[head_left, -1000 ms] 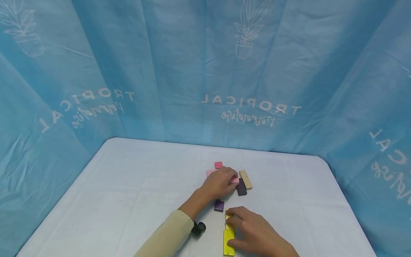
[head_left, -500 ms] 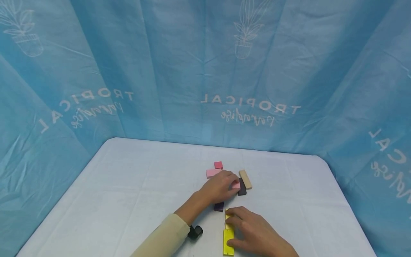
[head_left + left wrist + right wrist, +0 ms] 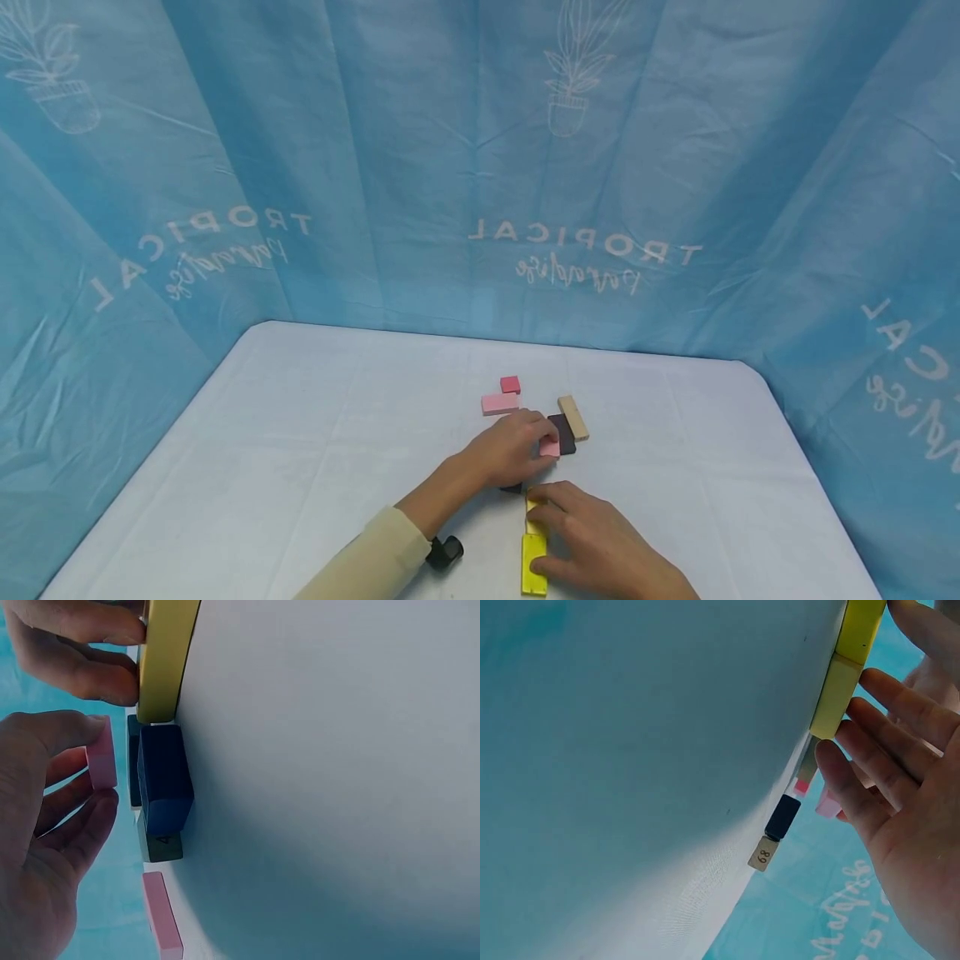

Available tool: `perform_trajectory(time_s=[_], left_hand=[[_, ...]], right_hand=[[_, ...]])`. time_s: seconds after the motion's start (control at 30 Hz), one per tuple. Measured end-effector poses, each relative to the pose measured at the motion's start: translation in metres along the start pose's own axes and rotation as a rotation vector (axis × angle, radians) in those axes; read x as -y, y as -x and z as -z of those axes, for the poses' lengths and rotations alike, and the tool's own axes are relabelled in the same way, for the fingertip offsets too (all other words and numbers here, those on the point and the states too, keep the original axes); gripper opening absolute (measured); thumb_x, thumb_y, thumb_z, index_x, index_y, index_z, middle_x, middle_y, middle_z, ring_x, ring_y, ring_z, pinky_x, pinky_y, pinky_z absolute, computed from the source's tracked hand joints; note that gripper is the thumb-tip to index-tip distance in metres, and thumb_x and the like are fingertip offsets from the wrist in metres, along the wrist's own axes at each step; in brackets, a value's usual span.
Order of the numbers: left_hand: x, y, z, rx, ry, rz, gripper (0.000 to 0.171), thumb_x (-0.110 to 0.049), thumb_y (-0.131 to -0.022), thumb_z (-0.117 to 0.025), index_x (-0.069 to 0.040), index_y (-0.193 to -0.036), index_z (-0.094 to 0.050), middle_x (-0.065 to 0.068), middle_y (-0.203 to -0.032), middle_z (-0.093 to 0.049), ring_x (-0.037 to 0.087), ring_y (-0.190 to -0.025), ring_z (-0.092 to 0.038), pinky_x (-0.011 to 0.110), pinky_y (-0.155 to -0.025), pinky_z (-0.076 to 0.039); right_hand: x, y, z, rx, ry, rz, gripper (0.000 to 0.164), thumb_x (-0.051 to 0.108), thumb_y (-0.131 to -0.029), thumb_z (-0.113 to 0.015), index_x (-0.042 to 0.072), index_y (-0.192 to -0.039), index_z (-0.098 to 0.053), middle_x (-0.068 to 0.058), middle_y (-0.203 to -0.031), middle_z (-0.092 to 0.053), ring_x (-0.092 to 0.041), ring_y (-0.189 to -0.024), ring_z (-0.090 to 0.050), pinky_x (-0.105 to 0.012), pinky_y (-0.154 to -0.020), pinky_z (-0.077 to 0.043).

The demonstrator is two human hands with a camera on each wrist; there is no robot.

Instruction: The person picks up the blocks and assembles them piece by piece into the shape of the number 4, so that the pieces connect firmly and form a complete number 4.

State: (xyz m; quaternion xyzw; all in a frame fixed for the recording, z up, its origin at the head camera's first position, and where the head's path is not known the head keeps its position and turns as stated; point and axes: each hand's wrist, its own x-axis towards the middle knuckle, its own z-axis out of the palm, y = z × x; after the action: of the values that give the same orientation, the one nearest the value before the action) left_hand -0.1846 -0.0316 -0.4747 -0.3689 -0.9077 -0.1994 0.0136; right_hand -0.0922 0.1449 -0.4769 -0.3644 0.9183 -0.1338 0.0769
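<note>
My left hand (image 3: pixel 510 448) pinches a small pink block (image 3: pixel 102 756) between thumb and fingertips, held above the table in the left wrist view. Two yellow blocks lie end to end near the front: a brighter one (image 3: pixel 534 565) and a paler one (image 3: pixel 535 518). Alongside them is my right hand (image 3: pixel 592 542), its fingers extended and touching their right side. A dark purple block (image 3: pixel 166 776) stands just past the yellow row, mostly covered by my left hand in the head view.
Beyond the left hand lie a black block (image 3: pixel 566 435), a bare wooden block (image 3: pixel 573 417), a longer pink block (image 3: pixel 500 404) and a small red block (image 3: pixel 510 384). Blue printed curtains (image 3: pixel 420 167) surround the white table (image 3: pixel 337 442). A black device (image 3: pixel 445 552) sits at the left wrist.
My left hand has drawn back toward me with the pink block, away from the longer pink block, which now shows fully. It covers more of the purple block. The right hand stays put.
</note>
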Motion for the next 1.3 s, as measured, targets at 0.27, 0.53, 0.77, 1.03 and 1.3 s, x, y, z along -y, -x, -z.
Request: perform_trajectory(time_s=[0.27, 0.53, 0.77, 1.03, 1.3], left_hand=[[-0.004, 0.006, -0.001, 0.044, 0.034, 0.019, 0.028, -0.031, -0.086, -0.071, -0.021, -0.113, -0.067, -0.009, -0.110, -0.062, 0.006, -0.099, -0.053, 0.018, -0.086, -0.047], [-0.005, 0.009, -0.002, 0.068, 0.035, 0.044, 0.030, -0.033, -0.085, -0.072, -0.021, -0.113, -0.068, -0.010, -0.107, -0.062, 0.006, -0.097, -0.053, 0.017, -0.084, -0.047], [-0.001, 0.012, -0.004, 0.091, 0.070, 0.048, 0.028, -0.033, -0.085, -0.073, -0.021, -0.110, -0.069, -0.012, -0.096, -0.059, 0.004, -0.089, -0.048, 0.014, -0.077, -0.045], [0.008, 0.014, -0.007, 0.107, 0.067, 0.013, 0.024, -0.034, -0.084, -0.073, -0.021, -0.105, -0.071, -0.014, -0.088, -0.055, 0.004, -0.083, -0.045, 0.014, -0.070, -0.042], [0.008, 0.015, -0.005, 0.127, 0.096, 0.021, 0.023, -0.032, -0.085, -0.072, -0.021, -0.105, -0.071, -0.013, -0.088, -0.056, 0.004, -0.083, -0.045, 0.015, -0.070, -0.042]], right_hand=[[0.000, 0.000, 0.001, 0.013, -0.006, -0.002, 0.054, 0.063, -0.082, -0.062, 0.023, -0.119, -0.066, 0.007, -0.128, -0.052, -0.011, -0.112, -0.048, -0.036, -0.090, -0.049], [0.000, 0.001, 0.001, -0.002, 0.006, 0.007, 0.056, 0.063, -0.082, -0.062, 0.021, -0.120, -0.066, 0.006, -0.127, -0.052, -0.010, -0.111, -0.048, -0.034, -0.089, -0.049], [0.001, 0.002, 0.001, -0.001, 0.005, 0.000, 0.058, 0.064, -0.082, -0.061, 0.021, -0.120, -0.066, 0.006, -0.129, -0.051, -0.011, -0.111, -0.048, -0.035, -0.089, -0.049], [-0.002, 0.004, -0.002, -0.064, 0.019, 0.044, 0.057, 0.062, -0.083, -0.062, 0.018, -0.118, -0.066, 0.004, -0.129, -0.052, -0.010, -0.110, -0.049, -0.033, -0.087, -0.050], [-0.001, 0.004, -0.003, -0.049, 0.002, 0.028, 0.057, 0.063, -0.083, -0.061, 0.019, -0.119, -0.066, 0.006, -0.130, -0.050, -0.010, -0.111, -0.048, -0.034, -0.087, -0.050]])
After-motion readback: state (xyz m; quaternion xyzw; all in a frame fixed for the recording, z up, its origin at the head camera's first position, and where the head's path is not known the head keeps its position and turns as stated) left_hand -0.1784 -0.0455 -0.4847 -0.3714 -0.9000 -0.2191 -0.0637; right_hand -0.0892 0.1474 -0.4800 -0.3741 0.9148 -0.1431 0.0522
